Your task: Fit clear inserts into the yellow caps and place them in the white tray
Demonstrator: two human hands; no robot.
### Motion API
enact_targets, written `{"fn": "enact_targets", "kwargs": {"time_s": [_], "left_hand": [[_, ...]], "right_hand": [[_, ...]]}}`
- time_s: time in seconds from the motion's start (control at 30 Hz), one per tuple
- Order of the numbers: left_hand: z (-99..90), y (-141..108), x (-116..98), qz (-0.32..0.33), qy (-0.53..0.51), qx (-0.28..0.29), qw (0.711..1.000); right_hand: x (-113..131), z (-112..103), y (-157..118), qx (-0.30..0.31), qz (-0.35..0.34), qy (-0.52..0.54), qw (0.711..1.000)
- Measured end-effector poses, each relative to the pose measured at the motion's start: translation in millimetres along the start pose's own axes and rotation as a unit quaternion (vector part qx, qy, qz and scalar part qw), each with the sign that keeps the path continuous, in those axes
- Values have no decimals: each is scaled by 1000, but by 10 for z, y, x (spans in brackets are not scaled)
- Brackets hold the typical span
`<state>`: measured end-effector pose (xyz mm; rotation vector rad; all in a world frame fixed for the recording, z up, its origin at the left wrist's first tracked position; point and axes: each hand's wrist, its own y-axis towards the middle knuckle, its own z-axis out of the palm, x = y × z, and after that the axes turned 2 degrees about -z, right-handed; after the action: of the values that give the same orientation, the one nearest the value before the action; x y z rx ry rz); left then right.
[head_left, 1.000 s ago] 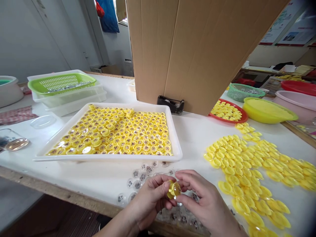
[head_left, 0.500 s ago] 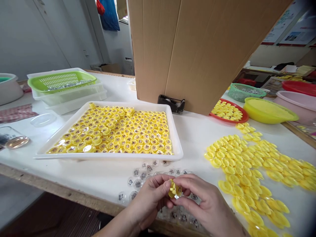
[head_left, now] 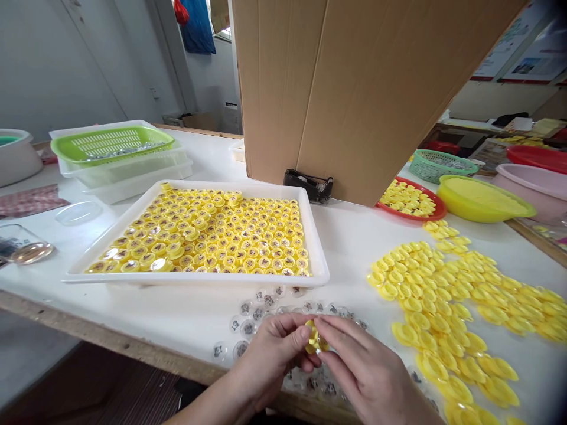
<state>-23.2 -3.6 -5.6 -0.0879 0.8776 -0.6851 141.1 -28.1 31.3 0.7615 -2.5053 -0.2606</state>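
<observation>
From where I stood, the small yellow piece [head_left: 312, 337] was right between the two hands, low in front of the person and over the near edge of the table [head_left: 177, 316]. The left hand [head_left: 279, 348] had it pinched tight from the left, with the thumb on the near side. The right hand [head_left: 367, 360] was at its other side, fingers bent in close and touching it, so neither hand was nearer. The piece looked short and round, with no long way to it, and its round face seemed to tip toward the right hand. I could not tell how hard the right fingers pressed.

A second before, there was a gap by the right fingers and the round face showed well. Now those fingers lay over most of it. The left hand had the same pinch. Clear round bits [head_left: 247, 329] lay under and around the hands.
</observation>
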Motion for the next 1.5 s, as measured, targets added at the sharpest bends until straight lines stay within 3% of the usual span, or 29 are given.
{"fn": "enact_targets", "kwargs": {"time_s": [0.17,0.47,0.63,0.83,1.13,1.27,1.4,1.5], "left_hand": [[9,-5,10,9,1,4,1000],[30,-23,18,6,-7,-12,1000],[-39,-3,47,26,75,5,997],[-122,-35,57,55,171,0,984],[-82,-69,66,81,212,-23,974],[-64,-84,11,95,205,10,974],[-60,-89,-19,95,215,7,972],[-88,-92,-1,103,227,-5,968]], "right_hand": [[13,-18,-14,-4,-12,-28,1000],[10,49,-1,3,-1,22,1000],[-2,101,13,3,0,40,999],[-7,204,-7,-41,-3,17,999],[37,227,-29,-53,4,3,999],[39,293,-37,-68,-4,-2,998],[-1,260,-19,-57,11,65,996],[-68,169,11,-41,78,146,985]]}}
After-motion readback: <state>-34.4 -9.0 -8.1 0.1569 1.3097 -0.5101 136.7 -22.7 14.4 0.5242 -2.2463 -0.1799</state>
